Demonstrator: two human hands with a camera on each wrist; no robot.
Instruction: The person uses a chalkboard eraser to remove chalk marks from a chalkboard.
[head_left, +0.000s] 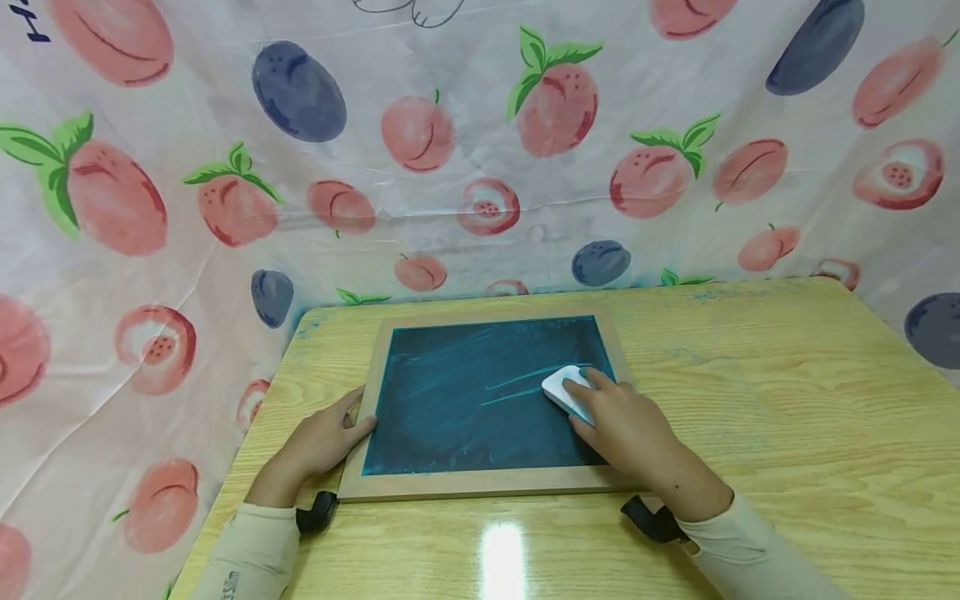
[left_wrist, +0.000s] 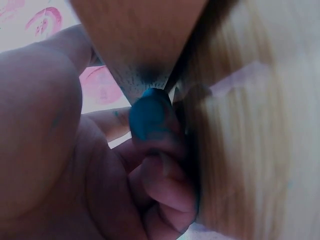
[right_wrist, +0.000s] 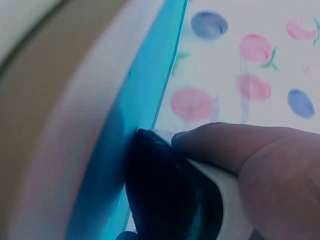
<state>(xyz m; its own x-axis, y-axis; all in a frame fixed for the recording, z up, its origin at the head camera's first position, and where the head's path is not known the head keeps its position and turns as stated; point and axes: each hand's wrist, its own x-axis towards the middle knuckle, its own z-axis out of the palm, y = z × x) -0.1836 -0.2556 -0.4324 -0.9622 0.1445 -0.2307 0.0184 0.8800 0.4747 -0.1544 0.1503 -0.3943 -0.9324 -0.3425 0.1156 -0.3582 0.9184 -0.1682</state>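
A chalkboard [head_left: 442, 417] in a pale wooden frame [head_left: 480, 482] lies flat, with two bright teal chalk lines and fainter smears on its dark surface. My left hand [head_left: 318, 437] grips the left side of the frame, thumb at its top edge. In the left wrist view, a teal-smeared fingertip [left_wrist: 150, 115] is against the frame's side, the other fingers curled near the tabletop. Over the board's right part, my right hand [head_left: 630, 425] holds a white chalkboard eraser [head_left: 558, 387] at the ends of the chalk lines. The right wrist view shows the eraser's dark felt [right_wrist: 170, 185] against the board.
The board is on a yellow wood-grain table [head_left: 772, 400] with teal dust near its back edge. Behind hangs a white cloth [head_left: 450, 200] printed with peaches and plums. A black wrist mount [head_left: 317, 512] is by the left wrist, another [head_left: 652, 518] by the right.
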